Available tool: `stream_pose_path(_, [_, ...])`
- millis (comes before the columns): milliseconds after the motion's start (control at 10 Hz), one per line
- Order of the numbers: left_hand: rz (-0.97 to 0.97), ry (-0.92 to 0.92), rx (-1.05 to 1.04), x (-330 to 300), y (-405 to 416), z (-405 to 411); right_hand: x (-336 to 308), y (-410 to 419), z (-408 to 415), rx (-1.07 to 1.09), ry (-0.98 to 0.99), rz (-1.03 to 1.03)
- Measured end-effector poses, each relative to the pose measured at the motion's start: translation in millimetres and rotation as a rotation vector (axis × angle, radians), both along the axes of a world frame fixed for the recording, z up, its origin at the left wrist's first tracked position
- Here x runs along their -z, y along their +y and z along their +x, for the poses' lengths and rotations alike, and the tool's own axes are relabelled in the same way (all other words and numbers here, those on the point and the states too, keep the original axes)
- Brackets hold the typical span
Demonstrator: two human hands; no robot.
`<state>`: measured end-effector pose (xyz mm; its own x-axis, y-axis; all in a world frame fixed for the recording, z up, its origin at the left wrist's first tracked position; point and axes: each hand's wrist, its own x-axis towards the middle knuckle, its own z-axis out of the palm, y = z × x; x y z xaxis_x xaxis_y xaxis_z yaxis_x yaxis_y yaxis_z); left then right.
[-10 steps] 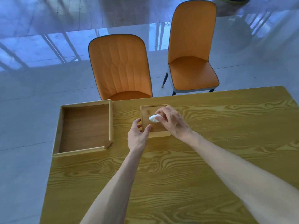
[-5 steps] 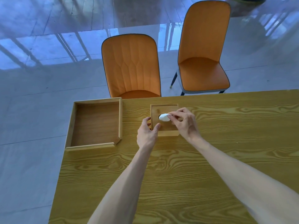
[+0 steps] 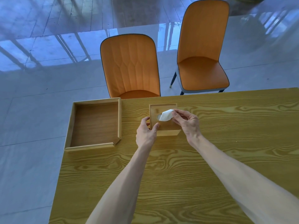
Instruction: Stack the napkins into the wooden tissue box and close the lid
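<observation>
A small wooden tissue box (image 3: pixel 166 131) stands on the table near its far edge, its lid on top with an oval slot. A white napkin (image 3: pixel 166 115) sticks up out of the slot. My right hand (image 3: pixel 187 122) pinches the napkin's upper end between thumb and fingers, just above the lid. My left hand (image 3: pixel 146 133) grips the box's near left corner, thumb on the lid's edge and fingers on the left side.
An empty wooden tray (image 3: pixel 95 125) lies at the table's (image 3: pixel 178 167) far left corner, a hand's width from the box. Two orange chairs (image 3: pixel 131 67) (image 3: pixel 202 50) stand beyond the far edge on a shiny tiled floor.
My right hand has drawn the napkin further up and to the right out of the slot. The left hand stays on the box corner. The view has shifted left.
</observation>
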<state>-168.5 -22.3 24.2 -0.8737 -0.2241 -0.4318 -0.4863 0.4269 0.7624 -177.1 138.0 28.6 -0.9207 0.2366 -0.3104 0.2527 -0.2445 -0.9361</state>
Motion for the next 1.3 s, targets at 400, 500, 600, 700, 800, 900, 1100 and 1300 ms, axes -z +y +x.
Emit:
stream_pose_path(400, [0.007,0.002,0.013,0.5,0.0,-0.4,-2.3,7.2,-13.1,-0.255,0.125,0.590])
stream_pose_path(500, [0.000,-0.001,0.013,0.9,-0.2,-0.5,-4.6,3.2,-11.6,-0.221,0.136,0.565])
stream_pose_path(600, [-0.002,0.004,0.022,2.0,-0.8,-0.7,-4.9,0.0,-6.6,-0.164,0.118,0.380])
stream_pose_path(700, [-0.004,0.002,0.023,1.9,-0.8,-1.0,-4.9,-3.2,-1.3,-0.067,0.062,0.118])
stream_pose_path(800, [0.001,-0.006,0.023,2.8,-1.0,-2.0,-7.9,-3.3,1.3,-0.047,0.028,0.043])
stream_pose_path(900, [-0.012,-0.028,0.045,-0.9,-2.2,-2.6,-11.3,-0.5,0.4,-0.021,-0.033,0.136])
stream_pose_path(1100, [-0.284,-0.175,0.375,-19.0,-15.3,-10.8,-19.2,13.2,-1.5,0.016,-0.078,0.552])
stream_pose_path(1300, [-0.611,-0.181,0.669,-80.7,-26.8,-20.7,-69.3,22.8,-2.3,-0.482,-0.221,1.046])
